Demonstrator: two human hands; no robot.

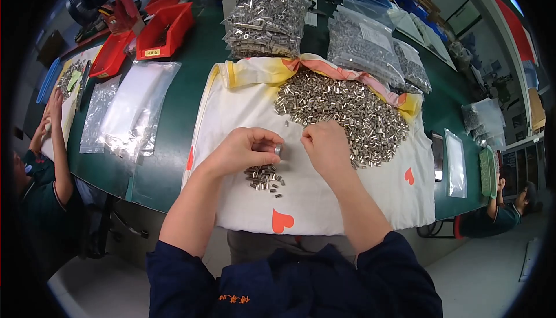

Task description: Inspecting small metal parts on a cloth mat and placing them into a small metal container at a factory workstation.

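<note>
My left hand (pixel 246 149) is closed, its thumb and fingers gripping a small round silvery metal piece (pixel 278 150). Just to the right, my right hand (pixel 325 147) is curled with its fingertips pinched together; whatever they hold is too small or hidden to make out. A large heap of small shiny metal cylinders (pixel 347 106) spreads beyond and to the right of my right hand. Below my left hand lies a smaller group of the same metal cylinders (pixel 263 179). Both groups rest on a white cloth (pixel 237 106) printed with red hearts.
Clear bags packed with metal parts (pixel 266 19) stand behind the cloth, more bags (pixel 365 46) to their right. Flat plastic bags (pixel 136 101) and red bins (pixel 165 31) occupy the left of the green table (pixel 179 95). Co-workers sit at the left (pixel 58 138) and right (pixel 498 216).
</note>
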